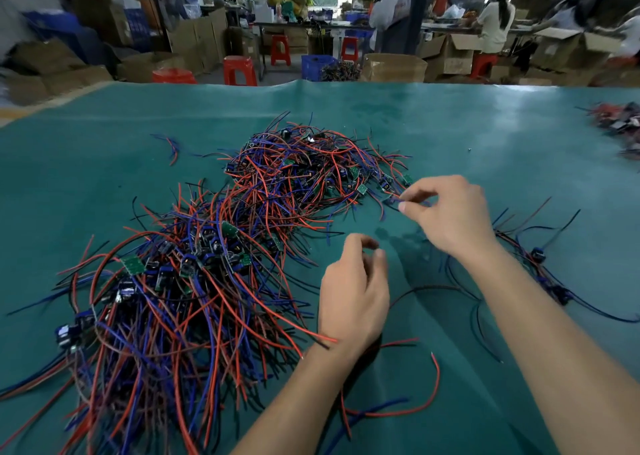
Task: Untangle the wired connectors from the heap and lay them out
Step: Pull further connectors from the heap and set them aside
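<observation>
Red stools (240,70), cardboard boxes (393,67) and a blue crate (317,66) crowd the workshop floor beyond a green counter (485,125), where seated workers (493,24) bend over benches at the back. A second, smaller pile of wires (620,122) lies blurred at the counter's far right edge.

Across the counter's left and middle sprawls the heap (214,246): red, blue and black wires knotted together, each tipped with small green circuit boards or dark blue connectors. It falls into two lobes, a far one and a larger near one, their strands crossing between.

The right hand (446,212) reaches to the heap's right fringe, its grip pinching a thin wire (394,200) between thumb and fingertips. The left hand (353,291) hangs above the bare counter just right of the near lobe, fingers curled toward the thumb; whether it holds a strand cannot be told.

Loose wired connectors (538,255) lie spread to the right of the right forearm, and a few stray red and blue wires (434,385) curl between the arms.
</observation>
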Motion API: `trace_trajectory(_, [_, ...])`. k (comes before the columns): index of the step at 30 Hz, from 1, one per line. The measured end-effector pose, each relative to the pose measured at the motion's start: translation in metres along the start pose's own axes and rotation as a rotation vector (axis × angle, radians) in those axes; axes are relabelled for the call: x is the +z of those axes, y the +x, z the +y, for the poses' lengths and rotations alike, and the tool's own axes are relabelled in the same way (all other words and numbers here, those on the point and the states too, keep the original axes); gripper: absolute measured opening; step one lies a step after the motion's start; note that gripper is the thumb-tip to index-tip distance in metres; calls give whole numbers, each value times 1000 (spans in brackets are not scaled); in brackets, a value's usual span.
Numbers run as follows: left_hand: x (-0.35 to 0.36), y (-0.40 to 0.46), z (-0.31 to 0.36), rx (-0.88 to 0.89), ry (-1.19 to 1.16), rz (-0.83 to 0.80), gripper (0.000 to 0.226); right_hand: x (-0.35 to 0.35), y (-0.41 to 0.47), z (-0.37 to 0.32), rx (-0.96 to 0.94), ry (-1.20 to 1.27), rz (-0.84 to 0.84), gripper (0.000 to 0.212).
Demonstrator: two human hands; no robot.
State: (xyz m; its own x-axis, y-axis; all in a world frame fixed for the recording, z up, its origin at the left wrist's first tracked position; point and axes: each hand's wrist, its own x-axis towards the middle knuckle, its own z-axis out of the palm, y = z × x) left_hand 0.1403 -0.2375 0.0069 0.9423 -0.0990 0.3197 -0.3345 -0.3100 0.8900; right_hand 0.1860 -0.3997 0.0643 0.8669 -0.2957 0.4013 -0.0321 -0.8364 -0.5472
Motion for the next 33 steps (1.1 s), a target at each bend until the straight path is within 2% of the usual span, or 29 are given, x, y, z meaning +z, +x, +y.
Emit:
trace_trajectory(2, [-1,-1,1,4,-32,33,17,-5,-19,-15,-124,71,39,9])
trace_trajectory(5, [-2,-2,4,-23,-108,84,31,-2,-54,-27,-297,91,4,15])
trace_trajectory(8, [-3,-2,5,-67,-154,105,38,1,-70,-25,-400,49,47,14])
trace_trajectory(10, [-4,-1,5,-93,-174,109,35,2,-73,-23,-426,36,36,14])
trace_trajectory(12, [-4,0,5,-105,-173,110,23,3,-76,-21,-386,70,-13,14])
trace_trajectory(15, [-5,1,5,-91,-154,97,6,9,-75,-18,-220,162,-118,13])
trace_trajectory(18, [-5,1,3,-55,-136,107,14,11,-73,-15,-125,266,-183,12])
trace_trajectory(21, [-6,0,1,-44,-152,118,23,8,-75,-16,-164,265,-194,8])
trace_trajectory(25, [-5,-1,2,-96,-244,115,26,8,-77,-16,-218,273,-226,13])
trace_trajectory(28, [-6,0,1,-86,-217,143,21,8,-79,-18,-258,224,-252,7])
trace_trajectory(31, [-4,1,-1,-49,-192,145,9,10,-77,-16,-156,274,-261,19])
trace_trajectory(33, [-3,0,0,-47,-175,128,10,10,-73,-13,-82,243,-225,23])
